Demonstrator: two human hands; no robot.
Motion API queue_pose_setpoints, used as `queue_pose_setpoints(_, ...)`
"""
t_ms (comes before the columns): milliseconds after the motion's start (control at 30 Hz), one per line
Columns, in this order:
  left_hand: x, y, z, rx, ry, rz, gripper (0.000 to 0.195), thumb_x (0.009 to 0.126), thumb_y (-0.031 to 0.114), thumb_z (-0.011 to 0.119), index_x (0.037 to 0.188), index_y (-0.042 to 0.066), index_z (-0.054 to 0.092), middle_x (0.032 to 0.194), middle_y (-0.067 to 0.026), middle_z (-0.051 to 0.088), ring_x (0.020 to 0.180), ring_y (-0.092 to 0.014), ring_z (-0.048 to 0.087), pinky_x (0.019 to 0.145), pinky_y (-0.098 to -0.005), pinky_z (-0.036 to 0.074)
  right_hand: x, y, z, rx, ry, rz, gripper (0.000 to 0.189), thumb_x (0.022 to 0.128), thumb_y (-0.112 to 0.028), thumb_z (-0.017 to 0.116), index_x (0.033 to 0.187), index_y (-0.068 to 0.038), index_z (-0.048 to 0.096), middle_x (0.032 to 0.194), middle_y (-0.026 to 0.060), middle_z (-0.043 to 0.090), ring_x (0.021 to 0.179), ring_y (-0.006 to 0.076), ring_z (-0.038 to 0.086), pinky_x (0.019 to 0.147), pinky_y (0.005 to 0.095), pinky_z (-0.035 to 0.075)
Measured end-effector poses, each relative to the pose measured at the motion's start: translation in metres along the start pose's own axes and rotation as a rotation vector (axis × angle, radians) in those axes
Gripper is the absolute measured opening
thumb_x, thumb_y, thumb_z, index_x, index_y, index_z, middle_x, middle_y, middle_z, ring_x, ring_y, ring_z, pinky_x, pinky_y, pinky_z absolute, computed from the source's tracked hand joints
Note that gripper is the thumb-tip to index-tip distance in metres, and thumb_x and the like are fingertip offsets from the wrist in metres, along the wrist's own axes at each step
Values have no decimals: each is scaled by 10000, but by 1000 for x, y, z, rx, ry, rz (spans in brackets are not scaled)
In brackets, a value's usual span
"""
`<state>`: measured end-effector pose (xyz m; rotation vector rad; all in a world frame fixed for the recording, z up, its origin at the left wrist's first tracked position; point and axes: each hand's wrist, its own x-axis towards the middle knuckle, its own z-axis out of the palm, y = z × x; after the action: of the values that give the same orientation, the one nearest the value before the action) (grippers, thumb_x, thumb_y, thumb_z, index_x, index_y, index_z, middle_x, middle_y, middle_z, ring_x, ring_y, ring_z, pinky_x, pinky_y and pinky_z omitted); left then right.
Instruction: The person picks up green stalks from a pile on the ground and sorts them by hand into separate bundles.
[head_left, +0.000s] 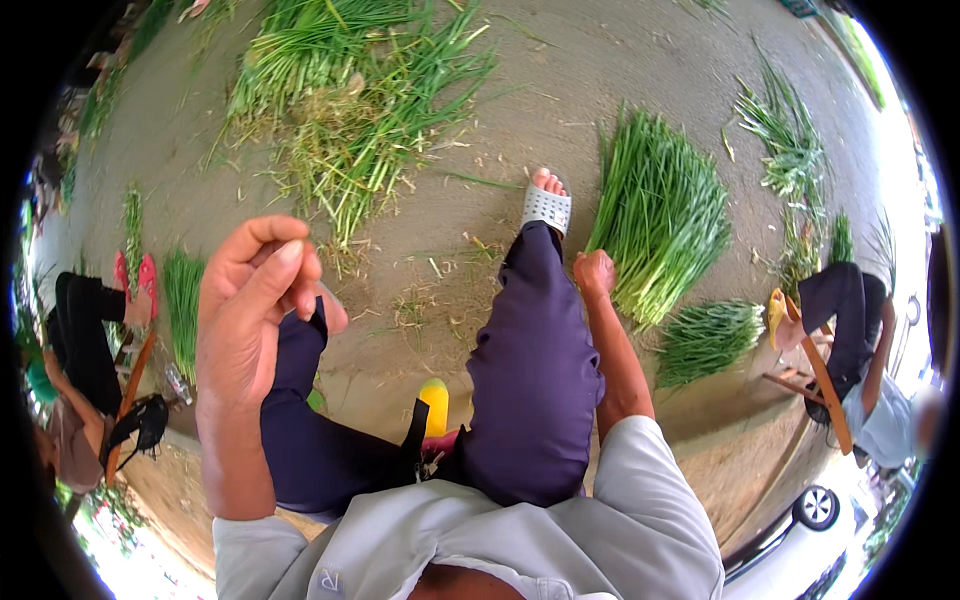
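My left hand (259, 300) is raised over my left thigh, its fingers loosely curled and the thumb near the fingertips. Nothing shows between them. Lower and to the right, my right hand (595, 271) is bent into a fist beside my right shin. It sits at the left edge of a large, sorted pile of what look like garlic chives (664, 214), leaves pointing away from me. Whether it holds a stalk is hidden. An untidy heap of chives with yellowed, dry leaves (345, 161) lies on the ground ahead, to the left.
Below the large pile is a smaller chive bundle (711, 341). Loose trimmings (412, 307) litter the concrete ground (465, 225). A yellow object (434, 405) shows between my legs. Seated people are at left (82, 375) and right (874, 375), near more chives (795, 142). A white car (795, 540) stands behind.
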<state>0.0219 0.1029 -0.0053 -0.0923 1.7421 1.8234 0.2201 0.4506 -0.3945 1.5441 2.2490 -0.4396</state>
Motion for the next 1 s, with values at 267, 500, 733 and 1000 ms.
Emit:
queue_pose_setpoints(267,-1,10,-26,-105,97,101,214,953,144,622,1134,29,608,900,-30,645,689,-77,561,638,-221,458,-14,-44,-72,48,-95,-481,370,814,-367,618,824,-5,693,885,252,675,898,421,651,786,506,502)
queue_pose_setpoints(500,2,16,-49,-245,195,182,220,950,153,628,1141,45,612,907,-16,650,691,-81,557,632,-223,431,-42,-167,-173,22,-223,-877,388,861,-345,543,885,8,702,897,251,673,891,425,652,809,501,503)
queue_pose_setpoints(733,-10,21,-72,-331,243,208,212,946,141,628,1132,39,622,901,-25,650,677,-87,556,622,-232,431,-84,-293,-151,-145,-500,-1200,367,865,-330,585,864,19,698,806,200,694,740,346,681,704,420,547)
queue_pose_setpoints(1000,-31,22,-96,-436,309,163,181,969,110,585,1122,15,600,865,-52,628,649,-103,536,594,-235,442,-82,-370,17,342,-789,-524,390,900,-354,686,819,19,602,660,116,595,495,195,572,395,363,482)
